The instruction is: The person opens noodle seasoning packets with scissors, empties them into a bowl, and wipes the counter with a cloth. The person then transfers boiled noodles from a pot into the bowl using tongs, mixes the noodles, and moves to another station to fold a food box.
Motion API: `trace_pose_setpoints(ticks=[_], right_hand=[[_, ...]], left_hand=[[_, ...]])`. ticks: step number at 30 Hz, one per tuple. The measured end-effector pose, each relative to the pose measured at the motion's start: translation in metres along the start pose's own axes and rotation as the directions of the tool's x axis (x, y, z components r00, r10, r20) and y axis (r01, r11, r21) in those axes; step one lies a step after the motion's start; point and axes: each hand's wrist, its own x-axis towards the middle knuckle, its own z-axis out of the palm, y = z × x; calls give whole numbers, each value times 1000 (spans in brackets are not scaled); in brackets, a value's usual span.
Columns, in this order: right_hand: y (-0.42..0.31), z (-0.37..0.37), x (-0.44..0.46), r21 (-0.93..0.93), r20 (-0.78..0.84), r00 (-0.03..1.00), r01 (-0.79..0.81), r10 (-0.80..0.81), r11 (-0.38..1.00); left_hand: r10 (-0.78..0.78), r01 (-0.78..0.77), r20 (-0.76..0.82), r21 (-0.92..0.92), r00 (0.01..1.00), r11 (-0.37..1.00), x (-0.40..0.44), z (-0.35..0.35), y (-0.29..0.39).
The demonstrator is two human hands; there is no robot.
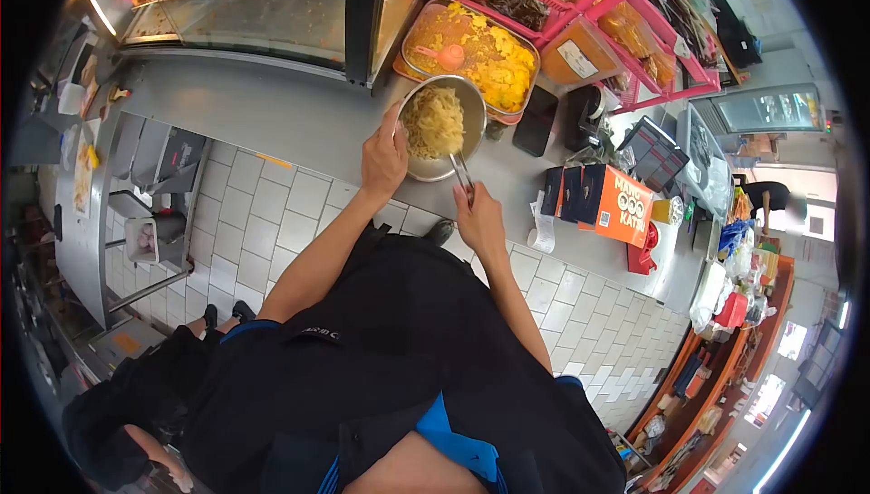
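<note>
A round metal bowl [475, 119] holds a heap of pale yellow noodles [430, 122]. My left hand [385, 160] grips the bowl's left rim, fingers wrapped over the side. In my right hand [478, 215] is the handle of metal tongs [461, 169], whose tips reach into the noodles at the bowl's lower right and are partly hidden there. Just behind the bowl stands a tray [419, 24] of brown crumbs and yellow, egg-like pieces, with an orange scoop [448, 56] lying in it.
A steel counter [236, 100] runs across, with a glass display case [236, 14] behind. To the right are a dark phone-like slab [536, 121], an orange box [622, 208] and pink baskets [671, 93] of packets. Another person [136, 394] in black is at the lower left.
</note>
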Motion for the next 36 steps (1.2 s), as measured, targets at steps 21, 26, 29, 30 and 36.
trace_pose_setpoints(ticks=[21, 26, 29, 30, 36], right_hand=[[23, 29, 9, -268, 87, 996, 32, -9, 963], [-3, 9, 9, 6, 130, 991, -25, 23, 1000], [24, 34, 18, -118, 85, 996, -13, 23, 993], [25, 42, 17, -210, 81, 997, 9, 8, 978], [-2, 10, 13, 68, 162, 980, -128, 116, 989]], left_hand=[[17, -17, -20, -2, 1000, 1000, -4, 0, -3], [21, -20, -14, 32, 1000, 999, 0, -2, -1], [14, -13, -46, 24, 999, 1000, 4, 2, -2], [-4, 4, -30, 9, 1000, 1000, 1, 0, 0], [50, -48, -68, 35, 996, 998, 4, -2, -5]])
